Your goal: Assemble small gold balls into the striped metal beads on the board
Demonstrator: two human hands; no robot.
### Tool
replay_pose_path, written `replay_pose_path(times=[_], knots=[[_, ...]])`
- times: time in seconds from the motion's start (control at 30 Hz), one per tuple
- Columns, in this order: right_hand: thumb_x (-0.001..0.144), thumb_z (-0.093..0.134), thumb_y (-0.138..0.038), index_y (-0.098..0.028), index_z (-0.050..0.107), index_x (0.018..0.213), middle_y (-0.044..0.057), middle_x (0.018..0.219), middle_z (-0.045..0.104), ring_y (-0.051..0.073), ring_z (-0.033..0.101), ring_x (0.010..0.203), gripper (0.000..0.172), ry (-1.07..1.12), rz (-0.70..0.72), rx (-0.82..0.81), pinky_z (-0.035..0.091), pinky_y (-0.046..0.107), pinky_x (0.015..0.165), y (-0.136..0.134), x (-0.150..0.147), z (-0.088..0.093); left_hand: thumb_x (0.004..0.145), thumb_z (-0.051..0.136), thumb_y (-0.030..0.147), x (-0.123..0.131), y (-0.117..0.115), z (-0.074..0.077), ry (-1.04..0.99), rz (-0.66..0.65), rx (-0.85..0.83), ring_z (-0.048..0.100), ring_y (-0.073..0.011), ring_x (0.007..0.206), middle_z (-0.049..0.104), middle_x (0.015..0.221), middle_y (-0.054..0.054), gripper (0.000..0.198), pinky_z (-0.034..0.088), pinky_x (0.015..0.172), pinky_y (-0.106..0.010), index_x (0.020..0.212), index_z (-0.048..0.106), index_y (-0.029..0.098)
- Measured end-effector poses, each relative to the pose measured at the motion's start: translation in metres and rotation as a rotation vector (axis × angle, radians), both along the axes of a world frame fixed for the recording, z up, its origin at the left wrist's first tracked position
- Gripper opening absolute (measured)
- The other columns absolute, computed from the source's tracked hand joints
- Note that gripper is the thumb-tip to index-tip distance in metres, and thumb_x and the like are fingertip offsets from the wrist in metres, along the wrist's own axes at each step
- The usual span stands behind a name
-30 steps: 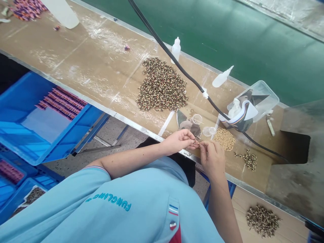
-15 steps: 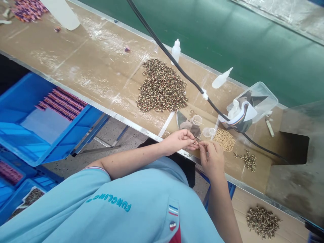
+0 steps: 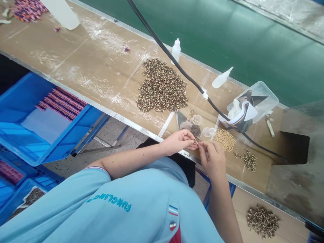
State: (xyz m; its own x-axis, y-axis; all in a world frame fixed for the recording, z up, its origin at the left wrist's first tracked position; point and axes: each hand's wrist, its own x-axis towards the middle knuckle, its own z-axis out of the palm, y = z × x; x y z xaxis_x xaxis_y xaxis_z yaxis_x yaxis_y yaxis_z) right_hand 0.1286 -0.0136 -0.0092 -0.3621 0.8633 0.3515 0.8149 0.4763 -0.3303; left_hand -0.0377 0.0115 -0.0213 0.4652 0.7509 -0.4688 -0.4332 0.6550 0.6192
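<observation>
My left hand [image 3: 181, 141] pinches a small brown and gold piece [image 3: 195, 142] over the bench's near edge. From the other side, my right hand [image 3: 212, 153] meets it with thumb and forefinger pressed together at the same piece; fine detail there is too small to tell. Just beyond my fingers lie a camouflage cloth [image 3: 188, 125], a small round clear cup [image 3: 196, 120] and clear round lids [image 3: 208, 132]. A heap of small tan beads [image 3: 224, 140] is beside my right hand, with a small cluster of brown and gold pieces [image 3: 249, 161] farther right.
A large heap of brown and gold pieces [image 3: 162, 86] covers mid-bench. White bottles [image 3: 176, 51] stand or lie behind. A black cable [image 3: 174, 62] crosses above the bench to a clear box [image 3: 265, 101]. Blue crates [image 3: 60, 145] are at left; another heap [image 3: 263, 221] lies lower right.
My right hand has shifted very slightly, its fingertips still against my left fingertips. Otherwise the bench looks the same.
</observation>
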Motion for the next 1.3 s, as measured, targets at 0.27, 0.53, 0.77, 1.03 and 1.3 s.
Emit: replay_pose_path(times=[0.27,0.53,0.77,1.03,1.3], knots=[[0.091,0.050,-0.022,-0.020,0.058,0.088,0.003,0.081,0.062,0.015,0.056,0.078,0.008,-0.057,0.038,0.036,0.040,0.028,0.073,0.002,0.000,0.003,0.072,0.072,0.022,0.001,0.000,0.001,0.006,-0.005,0.010,0.068,-0.0107,0.070,0.067,0.066,0.000,0.026,0.051,0.087,-0.035,0.079,0.049,0.012],[0.090,0.052,-0.022,-0.019,0.060,0.090,0.003,0.082,0.063,0.014,0.057,0.077,0.009,-0.113,0.077,0.096,0.040,0.027,0.074,0.003,0.003,0.007,0.074,0.069,0.017,0.002,-0.001,0.003,0.029,-0.009,0.018,0.067,-0.0088,0.067,0.066,0.063,0.001,0.021,0.051,0.084,-0.031,0.078,0.050,0.012],[0.090,0.052,-0.021,-0.018,0.061,0.088,0.003,0.081,0.063,0.014,0.058,0.076,0.010,-0.127,0.088,0.098,0.039,0.028,0.074,0.003,0.004,0.009,0.076,0.068,0.016,0.002,-0.001,0.003,0.034,-0.015,0.032,0.067,-0.0089,0.067,0.067,0.065,0.000,0.019,0.052,0.082,-0.030,0.079,0.050,0.012],[0.090,0.052,-0.024,-0.021,0.062,0.085,0.002,0.079,0.064,0.014,0.057,0.073,0.011,0.031,0.009,-0.005,0.041,0.028,0.070,0.000,0.003,0.005,0.075,0.070,0.017,0.000,-0.001,0.001,0.021,-0.017,0.026,0.068,-0.0105,0.070,0.067,0.066,-0.001,0.021,0.053,0.081,-0.030,0.079,0.050,0.011],[0.088,0.055,-0.025,-0.021,0.063,0.084,0.001,0.078,0.063,0.013,0.055,0.070,0.009,0.196,-0.078,-0.046,0.043,0.026,0.067,-0.004,-0.004,-0.001,0.072,0.073,0.018,-0.004,0.002,0.003,-0.013,-0.056,0.003,0.068,-0.0107,0.066,0.068,0.069,-0.005,0.022,0.054,0.071,-0.025,0.080,0.054,0.009]])
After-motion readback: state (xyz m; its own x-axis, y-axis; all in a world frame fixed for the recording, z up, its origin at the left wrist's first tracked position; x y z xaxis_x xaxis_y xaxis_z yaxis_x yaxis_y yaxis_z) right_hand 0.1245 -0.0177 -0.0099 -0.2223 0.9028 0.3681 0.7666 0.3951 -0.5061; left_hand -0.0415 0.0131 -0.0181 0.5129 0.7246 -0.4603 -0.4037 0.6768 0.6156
